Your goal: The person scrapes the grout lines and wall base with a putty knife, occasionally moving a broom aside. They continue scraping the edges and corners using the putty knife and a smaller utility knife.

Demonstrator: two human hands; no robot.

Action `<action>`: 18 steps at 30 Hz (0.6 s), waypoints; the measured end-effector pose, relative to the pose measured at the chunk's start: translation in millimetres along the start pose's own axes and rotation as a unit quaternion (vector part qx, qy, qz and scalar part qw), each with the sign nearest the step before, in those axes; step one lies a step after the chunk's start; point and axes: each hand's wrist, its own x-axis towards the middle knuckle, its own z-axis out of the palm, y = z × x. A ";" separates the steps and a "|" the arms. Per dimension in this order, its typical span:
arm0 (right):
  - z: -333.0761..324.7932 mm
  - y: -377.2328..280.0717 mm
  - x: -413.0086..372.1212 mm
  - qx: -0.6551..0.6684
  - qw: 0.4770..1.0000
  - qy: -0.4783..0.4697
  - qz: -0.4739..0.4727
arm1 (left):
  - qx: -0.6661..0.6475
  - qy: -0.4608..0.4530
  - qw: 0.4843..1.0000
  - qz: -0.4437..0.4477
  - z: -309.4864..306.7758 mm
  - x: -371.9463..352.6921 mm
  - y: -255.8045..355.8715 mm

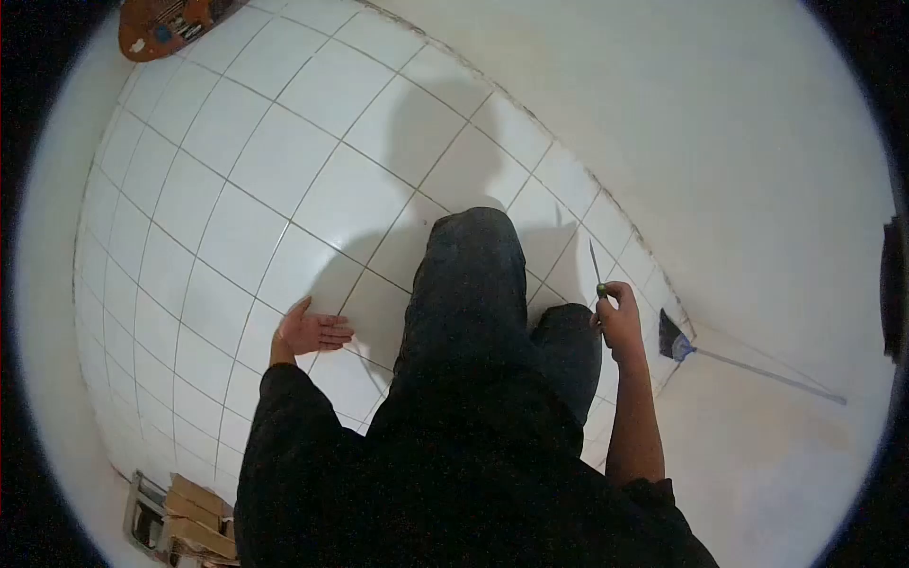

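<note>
- The right hand [617,317] is curled up, pinching a thin knife-like tool [594,257] by its handle end, between thumb and fingers. The left hand [312,331] is flat and spread, with its thumb poking out and nothing in it.
- The step now looks like just holding the tool up. It is by the right knee, over the floor, and its pointy end aims away from the body. The rest of the handle is hidden in the fist.
- I think the next move calls for a firm grip, with the sharp end kept away from the legs and the left hand.
- Now the counting, big things first. There is one floor [322,189], made of white square tiles, too many to count here.
- There are two legs [469,284] in dark pants, both with bent knees.
- There is one broom [673,338] on the right, near the wall [682,142]. It has dark bristles, a blue part and one long stick.
- There is one brown thing [135,24] in the top left corner, with small bits on it that I cannot count.
- There is some cardboard [197,502] at the bottom left, beside one grey frame [135,511]. I cannot tell how many pieces.
- There are two hands.
- There is one knife-like tool.
</note>
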 end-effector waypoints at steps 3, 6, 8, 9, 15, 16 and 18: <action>-5.3 4.2 0.9 0.025 0.999 -0.011 0.033 | -0.108 0.073 0.983 0.129 26.7 4.8 -17.1; 1.4 7.0 8.6 0.068 0.997 -0.013 0.033 | -0.019 0.234 0.964 0.124 38.0 14.5 -13.8; 10.3 7.5 22.6 0.048 0.998 -0.026 0.028 | 0.273 0.307 0.908 0.087 3.7 25.9 0.8; 16.4 5.8 29.4 0.021 0.999 -0.040 0.026 | 0.533 0.349 0.770 0.038 -9.2 28.4 10.9; 72.5 -18.9 79.6 -0.063 0.994 -0.063 -0.064 | 0.597 0.682 0.407 0.107 68.9 12.3 150.3; 83.3 -17.2 92.9 -0.118 0.984 -0.053 -0.126 | 0.537 0.686 0.483 0.085 64.5 8.9 179.2; 100.3 -33.9 107.4 -0.127 0.983 -0.071 -0.115 | 0.480 0.699 0.524 0.077 50.5 16.7 216.7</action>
